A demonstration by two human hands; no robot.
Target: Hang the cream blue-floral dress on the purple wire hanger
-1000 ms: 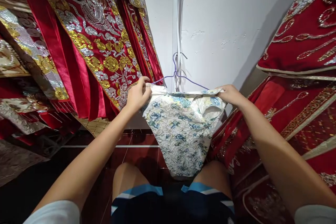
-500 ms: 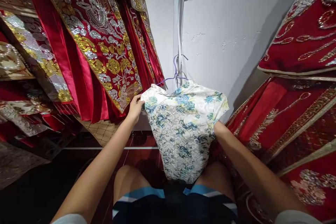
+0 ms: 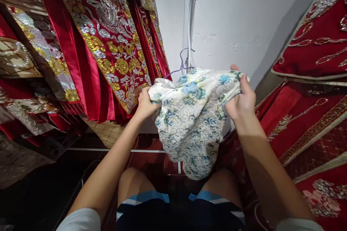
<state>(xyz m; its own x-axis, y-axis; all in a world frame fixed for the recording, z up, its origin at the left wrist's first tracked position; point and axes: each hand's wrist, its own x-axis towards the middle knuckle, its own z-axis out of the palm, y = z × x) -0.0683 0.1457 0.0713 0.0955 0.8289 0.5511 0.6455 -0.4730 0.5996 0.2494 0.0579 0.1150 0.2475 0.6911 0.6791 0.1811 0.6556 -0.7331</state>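
A white short-sleeved top (image 3: pixel 189 115) with blue and green flowers hangs in front of me on a thin purple hanger (image 3: pixel 181 65). My left hand (image 3: pixel 146 101) is closed on the fabric at its left shoulder. At the other side, my right hand (image 3: pixel 242 97) pinches the right sleeve between thumb and fingers, its palm partly turned up. The cloth is bunched and creased between both hands, and its lower hem hangs loose above my knees. Fabric covers some fingertips of my left hand and the hanger's lower part.
Red garments with gold and silver sequins (image 3: pixel 119 54) hang at the left. More red beaded garments (image 3: pixel 320 54) stand close at the right. Behind the top is a scuffed white wall (image 3: pixel 230 18) with a vertical white pole (image 3: pixel 189 14). Below is a dark red tiled floor (image 3: pixel 151 162).
My right hand has come out from inside or behind the right sleeve and now grips its edge, raised higher. The top has bunched up, and its hem has risen.
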